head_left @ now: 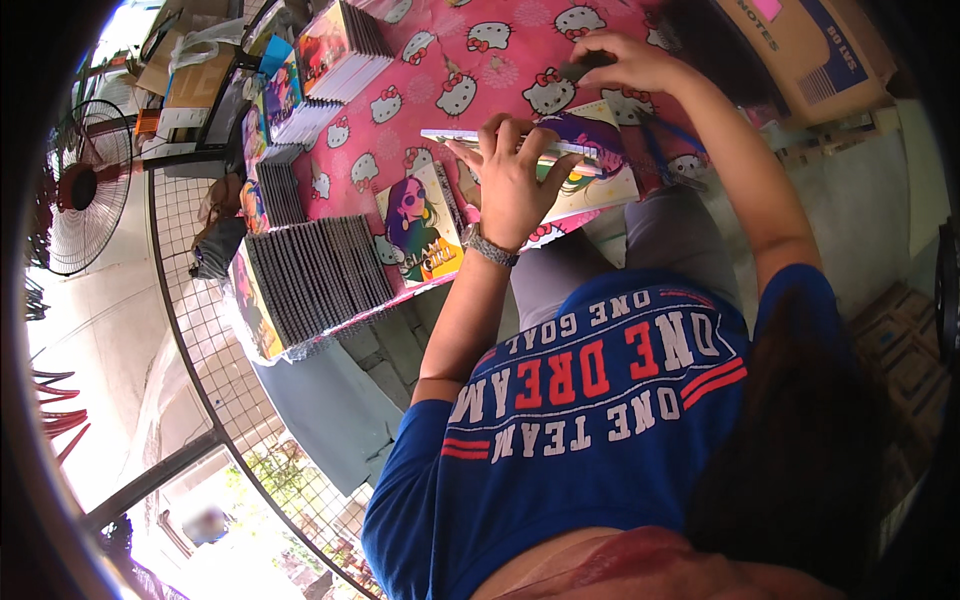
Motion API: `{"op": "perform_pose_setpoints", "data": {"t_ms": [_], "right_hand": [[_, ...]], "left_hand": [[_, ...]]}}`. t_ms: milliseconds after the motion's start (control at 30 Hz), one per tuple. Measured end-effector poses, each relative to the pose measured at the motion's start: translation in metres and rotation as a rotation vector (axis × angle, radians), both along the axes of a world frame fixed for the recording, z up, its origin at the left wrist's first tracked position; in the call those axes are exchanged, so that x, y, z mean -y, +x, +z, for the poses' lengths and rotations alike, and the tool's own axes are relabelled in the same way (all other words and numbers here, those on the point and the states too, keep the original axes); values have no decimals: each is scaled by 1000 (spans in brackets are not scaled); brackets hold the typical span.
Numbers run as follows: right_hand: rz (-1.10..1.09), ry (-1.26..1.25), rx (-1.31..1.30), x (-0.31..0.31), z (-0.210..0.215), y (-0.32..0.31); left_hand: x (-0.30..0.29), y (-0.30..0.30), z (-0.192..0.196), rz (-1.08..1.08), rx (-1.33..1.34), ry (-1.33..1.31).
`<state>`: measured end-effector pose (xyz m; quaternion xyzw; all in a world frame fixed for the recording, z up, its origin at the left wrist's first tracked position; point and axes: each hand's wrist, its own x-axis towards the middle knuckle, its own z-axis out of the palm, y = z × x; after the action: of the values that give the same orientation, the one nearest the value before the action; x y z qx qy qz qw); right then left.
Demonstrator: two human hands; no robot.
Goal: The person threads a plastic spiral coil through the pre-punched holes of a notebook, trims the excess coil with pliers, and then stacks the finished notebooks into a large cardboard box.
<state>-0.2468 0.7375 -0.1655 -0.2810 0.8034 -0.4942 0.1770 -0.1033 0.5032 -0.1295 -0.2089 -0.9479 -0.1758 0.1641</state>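
Note:
My left hand [515, 180], with a metal-band watch at its wrist, is closed over a thin white-edged notebook [440, 135], its fingers bent across the top. Partly beneath that hand, an illustrated notebook [600, 190] with a purple-haired figure lies at the near table edge. Farther off to the right, my right hand [630, 62] is raised with curled fingers. A small dark object [574, 70] shows at its fingertips, too unclear to name. Left of my left hand lies another notebook [420, 225] with a girl drawn on its cover.
A pink cat-patterned cloth [440, 60] covers the table. Notebooks stand in a long black-bound row [320, 265] at near left, with further stacks [340, 55] behind. A cardboard box [810, 60] is at far right. Left, a fan [85, 187] stands beyond wire mesh [195, 290].

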Motion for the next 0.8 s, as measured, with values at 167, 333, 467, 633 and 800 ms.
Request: {"op": "perform_pose_setpoints", "data": {"t_ms": [167, 333, 467, 633, 800], "right_hand": [[338, -209, 218, -10, 36, 56], [430, -756, 642, -16, 42, 71], [230, -160, 210, -13, 44, 68], [243, -261, 360, -14, 36, 72], [311, -286, 380, -12, 47, 67]], "left_hand": [[-4, -4, 2, -49, -32, 15], [-8, -1, 4, -62, 54, 60], [-9, 0, 4, -54, 48, 83], [-8, 0, 6, -59, 41, 91], [-10, -2, 9, -54, -8, 45]]}}
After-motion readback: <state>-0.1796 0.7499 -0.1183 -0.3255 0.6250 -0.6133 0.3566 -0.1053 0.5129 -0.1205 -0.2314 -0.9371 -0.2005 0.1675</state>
